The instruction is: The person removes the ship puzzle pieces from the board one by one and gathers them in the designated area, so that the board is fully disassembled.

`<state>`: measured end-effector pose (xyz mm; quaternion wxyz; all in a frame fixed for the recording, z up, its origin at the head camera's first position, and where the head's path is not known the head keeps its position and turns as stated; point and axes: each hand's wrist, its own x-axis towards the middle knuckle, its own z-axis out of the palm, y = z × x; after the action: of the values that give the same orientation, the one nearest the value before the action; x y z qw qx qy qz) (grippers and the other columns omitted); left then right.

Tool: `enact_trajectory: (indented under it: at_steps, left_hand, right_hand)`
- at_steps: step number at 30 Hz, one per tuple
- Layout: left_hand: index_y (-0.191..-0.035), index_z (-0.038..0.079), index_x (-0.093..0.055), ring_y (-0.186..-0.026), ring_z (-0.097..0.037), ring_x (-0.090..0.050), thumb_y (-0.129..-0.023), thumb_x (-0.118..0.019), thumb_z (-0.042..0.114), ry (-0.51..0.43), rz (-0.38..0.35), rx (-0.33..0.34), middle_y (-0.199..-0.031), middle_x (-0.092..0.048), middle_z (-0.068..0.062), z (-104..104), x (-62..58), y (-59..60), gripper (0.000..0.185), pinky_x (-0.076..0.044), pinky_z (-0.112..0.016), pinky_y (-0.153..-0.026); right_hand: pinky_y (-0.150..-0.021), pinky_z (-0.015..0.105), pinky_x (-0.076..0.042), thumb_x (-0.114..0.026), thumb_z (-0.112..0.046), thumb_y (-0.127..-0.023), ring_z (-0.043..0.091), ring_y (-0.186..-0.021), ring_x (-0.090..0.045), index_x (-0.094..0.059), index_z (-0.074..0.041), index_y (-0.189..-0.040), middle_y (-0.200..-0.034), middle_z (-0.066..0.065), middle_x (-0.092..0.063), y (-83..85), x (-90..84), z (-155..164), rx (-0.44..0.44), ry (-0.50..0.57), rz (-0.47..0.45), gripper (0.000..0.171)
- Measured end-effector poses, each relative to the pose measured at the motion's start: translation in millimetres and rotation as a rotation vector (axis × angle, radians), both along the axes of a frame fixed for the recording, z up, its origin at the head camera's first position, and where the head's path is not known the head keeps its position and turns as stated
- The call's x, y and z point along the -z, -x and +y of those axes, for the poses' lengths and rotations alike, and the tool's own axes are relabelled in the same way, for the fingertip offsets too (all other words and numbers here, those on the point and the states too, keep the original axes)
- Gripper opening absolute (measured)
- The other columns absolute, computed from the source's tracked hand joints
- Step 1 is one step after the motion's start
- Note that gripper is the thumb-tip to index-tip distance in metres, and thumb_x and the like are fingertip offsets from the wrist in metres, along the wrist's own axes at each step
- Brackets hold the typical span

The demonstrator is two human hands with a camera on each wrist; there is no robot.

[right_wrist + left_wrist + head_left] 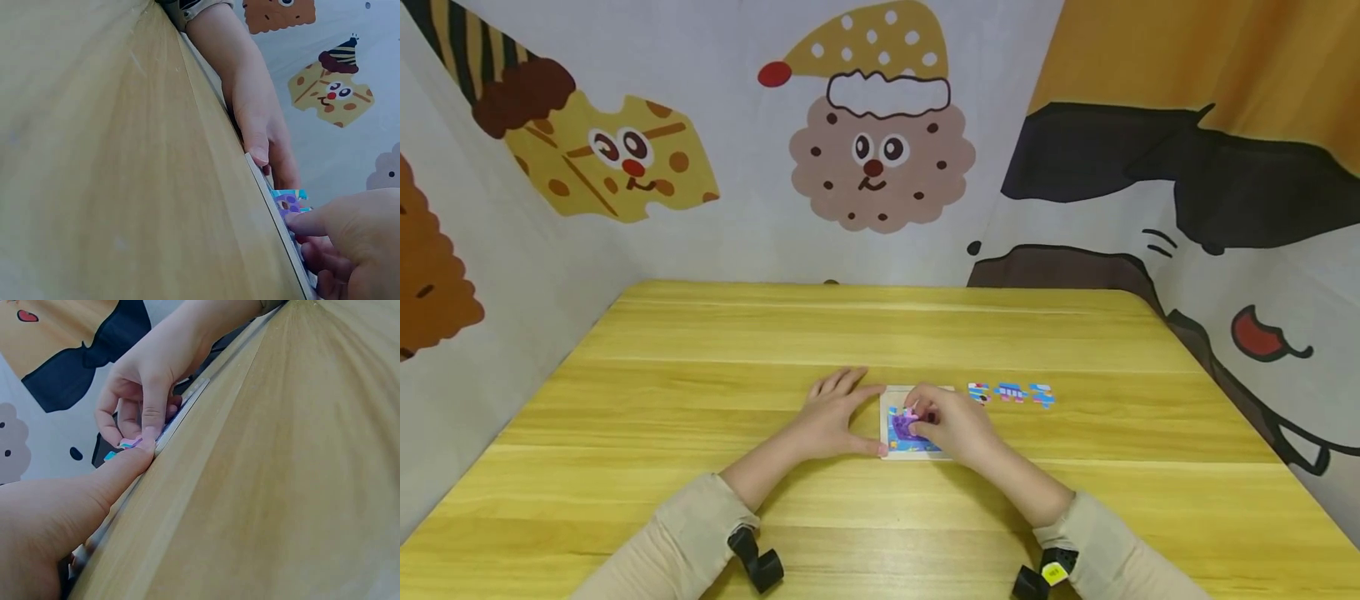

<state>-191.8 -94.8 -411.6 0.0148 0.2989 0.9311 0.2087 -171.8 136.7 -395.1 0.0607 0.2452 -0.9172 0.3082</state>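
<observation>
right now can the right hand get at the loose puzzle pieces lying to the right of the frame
Probably yes. The right hand pinches a purple piece over the puzzle frame, and the loose pieces lie on bare table just beyond it, with nothing between. It would likely need to release the piece first.

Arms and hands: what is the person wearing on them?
Both arms are in long beige sleeves: the left sleeve and the right sleeve. Each wrist carries a small black camera on a strap, the left camera and the right camera, which has a yellow sticker. The left hand and right hand are bare, without gloves.
</observation>
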Motion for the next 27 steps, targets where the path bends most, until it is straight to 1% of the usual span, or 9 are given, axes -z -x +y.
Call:
enact_trajectory:
  at_steps: [4,9,13,20,21,27]
  left_hand:
    - [-0.148,0.021,-0.040,-0.141,-0.037,-0.013,-0.069,-0.064,0.075,0.007,0.004,-0.001,-0.157,-0.018,-0.015,1,-0.5,0.3,0.098,-0.009,-0.058,-0.109]
    - [-0.147,0.021,-0.040,-0.141,-0.037,-0.013,-0.069,-0.064,0.075,0.003,-0.001,-0.001,-0.156,-0.018,-0.015,1,-1.6,-0.3,0.098,-0.009,-0.058,-0.109]
    - [-0.147,0.021,-0.040,-0.141,-0.037,-0.013,-0.069,-0.064,0.075,0.001,-0.005,-0.004,-0.156,-0.018,-0.015,1,-1.8,-0.9,0.098,-0.009,-0.058,-0.109]
    - [-0.148,0.022,-0.039,-0.141,-0.036,-0.013,-0.068,-0.063,0.076,0.014,-0.005,-0.014,-0.157,-0.018,-0.014,1,-1.2,-0.7,0.099,-0.009,-0.057,-0.109]
    - [-0.148,0.022,-0.039,-0.141,-0.036,-0.013,-0.068,-0.063,0.076,0.016,-0.005,-0.014,-0.157,-0.018,-0.014,1,-1.1,-0.7,0.099,-0.009,-0.057,-0.109]
    - [-0.147,0.021,-0.040,-0.141,-0.037,-0.013,-0.068,-0.064,0.076,0.007,-0.001,-0.007,-0.156,-0.018,-0.015,1,-0.8,-0.5,0.099,-0.009,-0.057,-0.109]
  right_hand:
    - [-0.055,0.026,-0.043,-0.077,-0.006,-0.081,0.007,-0.060,-0.050,-0.063,-0.021,-0.092,-0.075,-0.013,-0.059,1.5,0.9,3,-0.018,0.042,-0.022,0.023]
    - [-0.054,0.025,-0.043,-0.073,-0.006,-0.084,0.010,-0.060,-0.050,-0.064,-0.021,-0.092,-0.075,-0.010,-0.059,2.6,0.4,5,-0.045,0.110,-0.084,0.019]
    - [-0.056,0.026,-0.044,-0.071,-0.006,-0.086,0.013,-0.063,-0.051,-0.065,-0.020,-0.092,-0.077,-0.008,-0.060,3.3,0.0,5,-0.054,0.147,-0.131,0.017]
    - [-0.064,0.028,-0.049,-0.068,-0.001,-0.087,0.016,-0.075,-0.055,-0.065,-0.016,-0.094,-0.080,-0.004,-0.060,5.3,0.3,7,-0.073,0.229,-0.194,0.017]
    - [-0.063,0.028,-0.049,-0.068,-0.001,-0.087,0.016,-0.075,-0.056,-0.065,-0.016,-0.095,-0.081,-0.003,-0.061,5.4,0.4,7,-0.074,0.239,-0.205,0.017]
    - [-0.053,0.027,-0.048,-0.067,-0.003,-0.089,0.018,-0.063,-0.054,-0.065,-0.016,-0.097,-0.083,0.000,-0.061,3.7,-2.3,12,-0.051,0.282,-0.261,0.016]
